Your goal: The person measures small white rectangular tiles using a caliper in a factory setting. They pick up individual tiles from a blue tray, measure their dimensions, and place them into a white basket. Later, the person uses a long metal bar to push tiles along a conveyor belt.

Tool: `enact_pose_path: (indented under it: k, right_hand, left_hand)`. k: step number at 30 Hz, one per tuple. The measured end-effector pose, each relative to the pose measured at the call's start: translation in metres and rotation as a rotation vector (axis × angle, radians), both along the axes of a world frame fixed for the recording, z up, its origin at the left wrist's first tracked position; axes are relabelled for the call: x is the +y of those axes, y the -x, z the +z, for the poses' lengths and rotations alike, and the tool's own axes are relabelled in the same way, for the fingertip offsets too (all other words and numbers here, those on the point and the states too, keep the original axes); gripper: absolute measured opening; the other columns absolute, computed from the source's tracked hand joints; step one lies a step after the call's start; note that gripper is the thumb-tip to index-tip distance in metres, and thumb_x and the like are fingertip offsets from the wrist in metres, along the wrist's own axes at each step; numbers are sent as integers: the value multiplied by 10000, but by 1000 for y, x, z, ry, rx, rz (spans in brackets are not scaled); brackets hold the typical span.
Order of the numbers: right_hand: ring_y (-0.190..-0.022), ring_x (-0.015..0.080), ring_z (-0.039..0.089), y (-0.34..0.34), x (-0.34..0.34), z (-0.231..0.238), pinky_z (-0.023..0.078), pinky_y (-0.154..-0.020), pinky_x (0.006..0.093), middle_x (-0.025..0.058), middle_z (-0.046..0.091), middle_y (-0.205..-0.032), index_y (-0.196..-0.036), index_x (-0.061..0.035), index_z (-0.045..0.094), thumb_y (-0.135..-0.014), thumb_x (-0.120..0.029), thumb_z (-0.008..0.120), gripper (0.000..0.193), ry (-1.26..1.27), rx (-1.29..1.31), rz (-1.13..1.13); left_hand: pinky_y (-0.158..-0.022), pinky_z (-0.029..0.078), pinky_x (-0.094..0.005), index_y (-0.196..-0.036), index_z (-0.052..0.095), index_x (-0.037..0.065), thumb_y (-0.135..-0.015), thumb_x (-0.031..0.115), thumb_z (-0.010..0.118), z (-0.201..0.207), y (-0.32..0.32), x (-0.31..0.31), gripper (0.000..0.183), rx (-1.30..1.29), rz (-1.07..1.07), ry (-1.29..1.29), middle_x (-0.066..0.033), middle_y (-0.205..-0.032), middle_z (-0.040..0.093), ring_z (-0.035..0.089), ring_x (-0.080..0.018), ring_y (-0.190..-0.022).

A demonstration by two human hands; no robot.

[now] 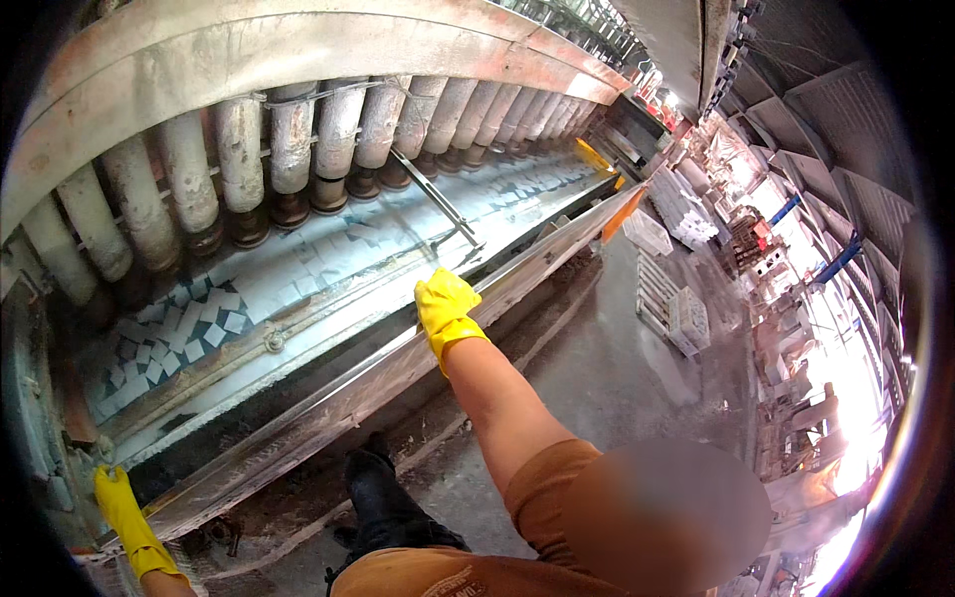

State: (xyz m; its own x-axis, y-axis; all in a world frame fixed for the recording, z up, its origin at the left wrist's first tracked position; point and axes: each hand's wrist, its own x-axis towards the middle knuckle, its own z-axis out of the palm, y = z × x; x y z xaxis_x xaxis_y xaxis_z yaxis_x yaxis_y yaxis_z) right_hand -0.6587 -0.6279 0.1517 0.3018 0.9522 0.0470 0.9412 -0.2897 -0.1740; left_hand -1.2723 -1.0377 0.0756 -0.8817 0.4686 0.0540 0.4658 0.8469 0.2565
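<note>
Both my hands wear yellow rubber gloves. My right hand (pixel 446 303) is closed, over the front rail (pixel 398 343) of a long machine; a thin piece shows just above the fingers, but what they grip is hidden. Ahead of it a narrow metal bar (pixel 438 202) lies across the machine's wet bed (pixel 288 284). Many small pale square and oblong stone pieces (pixel 194 318) lie on that bed, loosely scattered at the left end. At the machine's near left end, my left hand (pixel 124 507) has its fingers curled beside a small round knob (pixel 102 448); what it holds cannot be made out.
A row of thick upright cylinders (pixel 290 149) stands over the bed, under a broad curved beam (pixel 298 50). To the right, pale stacked slabs (pixel 681 209) and a white pallet (pixel 668 303) sit on the wet grey floor (pixel 607 348). My boot (pixel 368 473) is beside the machine's base.
</note>
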Motion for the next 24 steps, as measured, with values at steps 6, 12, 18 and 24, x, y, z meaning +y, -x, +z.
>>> enact_pose_path:
  k: [6, 12, 18, 24]
  right_hand:
    - [-1115, 398, 679, 10, -5, -3, 510, -967, 505, 187, 731, -1157, -1116, -89, 731, -934, -473, 564, 457, -42, 21, 74]
    - [-1157, 409, 660, 8, -2, 3, 491, -990, 534, 221, 706, -1201, -1195, -74, 695, -948, -519, 557, 527, 41, 17, 85]
    - [-1166, 413, 645, 20, 1, 8, 475, -976, 565, 225, 690, -1224, -1212, -58, 670, -956, -476, 516, 515, 75, -3, 67]
    - [-1154, 391, 664, 4, 10, -8, 463, -962, 561, 192, 705, -1225, -1209, -84, 682, -927, -494, 567, 511, 23, 3, 56]
  left_hand:
    - [-928, 512, -461, -1263, 663, 84, -938, 343, 652, 4, -3, -17, 415, 79, -15, 37, -195, -1233, 697, 656, -395, -1130]
    - [-892, 529, -469, -1220, 678, 108, -915, 409, 675, 25, -25, 1, 429, 114, -7, 53, -160, -1175, 723, 688, -378, -1056]
    - [-859, 543, -449, -1202, 693, 126, -910, 389, 701, 26, -26, 2, 393, 74, 67, 21, -134, -1080, 757, 715, -344, -1014]
    - [-867, 543, -444, -1214, 693, 124, -905, 392, 712, 25, -24, 9, 409, 19, 77, 25, -158, -1121, 744, 709, -355, -1021]
